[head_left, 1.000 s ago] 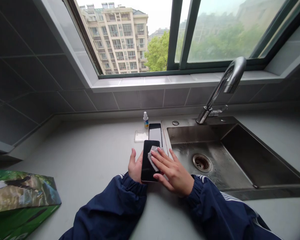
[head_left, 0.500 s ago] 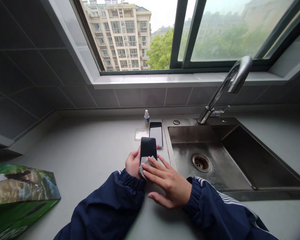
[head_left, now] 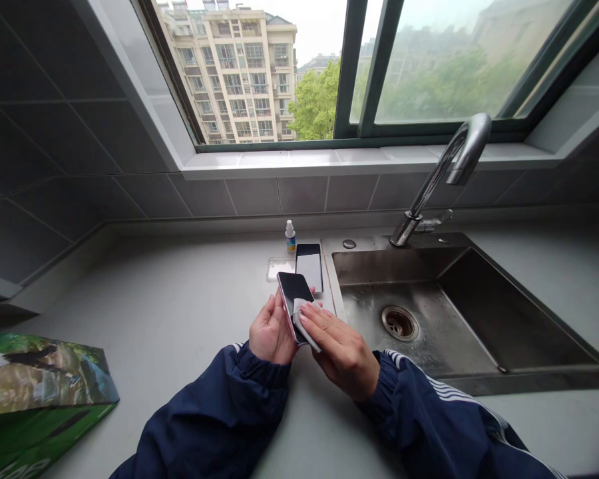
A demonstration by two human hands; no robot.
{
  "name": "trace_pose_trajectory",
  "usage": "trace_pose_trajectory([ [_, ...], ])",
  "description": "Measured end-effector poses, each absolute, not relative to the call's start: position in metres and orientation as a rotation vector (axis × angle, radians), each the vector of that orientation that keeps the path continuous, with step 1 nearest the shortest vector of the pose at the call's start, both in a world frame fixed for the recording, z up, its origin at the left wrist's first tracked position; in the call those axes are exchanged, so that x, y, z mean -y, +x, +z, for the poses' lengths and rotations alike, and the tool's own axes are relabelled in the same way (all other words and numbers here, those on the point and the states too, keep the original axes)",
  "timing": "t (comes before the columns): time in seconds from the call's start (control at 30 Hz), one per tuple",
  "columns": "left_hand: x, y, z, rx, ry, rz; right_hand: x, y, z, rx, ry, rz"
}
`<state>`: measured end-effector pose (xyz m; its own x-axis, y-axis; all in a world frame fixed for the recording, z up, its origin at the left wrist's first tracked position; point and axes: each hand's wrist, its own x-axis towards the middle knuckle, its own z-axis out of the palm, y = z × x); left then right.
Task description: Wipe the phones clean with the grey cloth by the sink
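A smartphone with a dark screen lies tilted in my left hand, whose fingers wrap it from below and behind. My right hand presses a light grey wiping cloth against the lower right part of the screen, fingers held together. Just beyond the phone, a second phone-like slab, black at the top and pale below, rests on the counter. To its left is a clear phone case, partly hidden. Behind them stands a small white spray bottle with a blue and yellow label.
A steel sink is set into the pale counter on the right, with a chrome faucet behind it. At the lower left is a green printed box or bag. A window frame runs along the back.
The phone has turned and tilted in my left hand. My right hand's fingers have drawn together, and the cloth has shifted to the phone's right edge. The whole view has moved slightly.
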<state>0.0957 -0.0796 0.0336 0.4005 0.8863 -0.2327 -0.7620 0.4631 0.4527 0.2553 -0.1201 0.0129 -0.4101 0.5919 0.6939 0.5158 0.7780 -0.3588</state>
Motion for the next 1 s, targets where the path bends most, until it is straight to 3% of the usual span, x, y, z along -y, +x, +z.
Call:
trace_pose_trajectory([
  [0.37,0.074,0.098,0.02,-0.675,0.41,1.091,0.125,0.255,0.021,1.259,-0.97,1.036],
  [0.8,0.064,0.09,0.026,-0.821,0.488,1.294,0.112,0.256,0.019,0.795,-1.0,1.389],
  [1.0,0.071,0.097,0.019,-0.598,0.617,1.273,0.111,0.252,0.011,0.834,-0.986,1.58],
])
